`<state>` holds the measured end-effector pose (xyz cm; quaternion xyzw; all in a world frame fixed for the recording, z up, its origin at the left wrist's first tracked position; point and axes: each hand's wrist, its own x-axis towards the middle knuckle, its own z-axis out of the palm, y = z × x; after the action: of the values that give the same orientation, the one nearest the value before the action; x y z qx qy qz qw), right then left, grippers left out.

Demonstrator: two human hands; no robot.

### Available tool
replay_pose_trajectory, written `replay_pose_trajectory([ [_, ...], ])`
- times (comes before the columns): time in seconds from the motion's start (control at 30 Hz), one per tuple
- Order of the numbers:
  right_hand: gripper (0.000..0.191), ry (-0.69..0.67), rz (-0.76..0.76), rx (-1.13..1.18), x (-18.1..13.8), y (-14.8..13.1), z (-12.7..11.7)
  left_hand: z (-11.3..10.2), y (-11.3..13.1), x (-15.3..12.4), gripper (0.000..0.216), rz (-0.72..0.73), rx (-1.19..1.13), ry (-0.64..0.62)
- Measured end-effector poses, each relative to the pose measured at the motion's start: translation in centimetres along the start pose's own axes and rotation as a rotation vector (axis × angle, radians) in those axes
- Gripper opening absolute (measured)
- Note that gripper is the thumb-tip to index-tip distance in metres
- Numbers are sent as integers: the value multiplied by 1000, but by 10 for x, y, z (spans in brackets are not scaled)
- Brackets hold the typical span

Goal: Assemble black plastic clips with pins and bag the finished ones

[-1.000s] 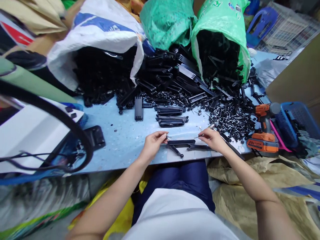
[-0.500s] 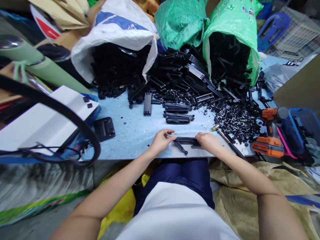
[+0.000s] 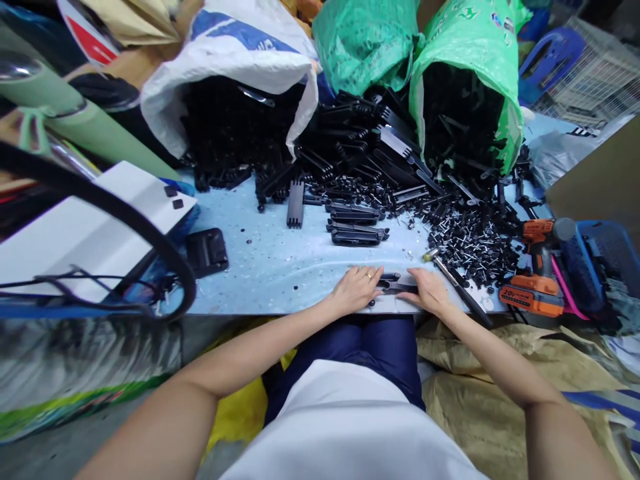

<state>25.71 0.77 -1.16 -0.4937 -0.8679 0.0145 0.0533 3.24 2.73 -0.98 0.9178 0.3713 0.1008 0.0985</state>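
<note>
At the table's front edge I grip a black plastic bracket with folding arms (image 3: pixel 395 283) between both hands. My left hand (image 3: pixel 356 288), a ring on one finger, is closed over its left end and covers much of it. My right hand (image 3: pixel 429 289) pinches the right end between thumb and fingers. Just beyond lie similar black folded brackets (image 3: pixel 357 233), placed in two rows. A hammer (image 3: pixel 457 287) rests on the table right of my right hand, beside a heap of screws and small black parts (image 3: pixel 473 243).
An orange cordless drill (image 3: pixel 535 273) and a blue basket (image 3: pixel 603 267) stand at the right. A white sack (image 3: pixel 240 50) and a green bag (image 3: pixel 467 47) spill black parts at the back. At the left are a black tray (image 3: pixel 207 252) and a dark curved tube (image 3: pixel 170 260).
My left hand has slid right along the bracket, closer to my right hand. The bracket's loose arm, which stuck out toward me, is now mostly covered. The right hand has shifted slightly right.
</note>
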Motion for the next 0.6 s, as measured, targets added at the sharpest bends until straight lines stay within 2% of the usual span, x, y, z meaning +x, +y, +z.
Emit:
replay_pose_trajectory([
  [0.07,57,-2,54,-110,2,1,-7,-3,0,10,44,-26,58,-46],
  [0.1,60,-3,30,-129,2,0,-14,-7,-2,11,46,-26,57,-42],
  [0.17,64,20,-119,-77,2,-5,-36,-19,-5,5,53,32,-14,24],
  [0.3,66,24,-524,325,-2,-31,-87,-52,8,-32,59,253,-393,283],
  [0.37,65,-11,-631,561,-3,-49,-96,-64,23,-50,60,305,-620,393],
  [0.4,64,-8,-650,664,-3,-59,-92,-66,31,-56,60,303,-708,424],
  [0.47,66,82,-585,808,1,-83,-69,-64,44,-63,59,250,-804,489],
  [0.5,67,159,-493,846,5,-96,-53,-59,49,-64,59,218,-813,541],
  [0.57,66,340,-143,781,19,-118,-17,-45,54,-62,61,171,-750,672],
  [0.6,58,373,66,711,29,-126,-2,-36,53,-59,63,150,-684,731],
])
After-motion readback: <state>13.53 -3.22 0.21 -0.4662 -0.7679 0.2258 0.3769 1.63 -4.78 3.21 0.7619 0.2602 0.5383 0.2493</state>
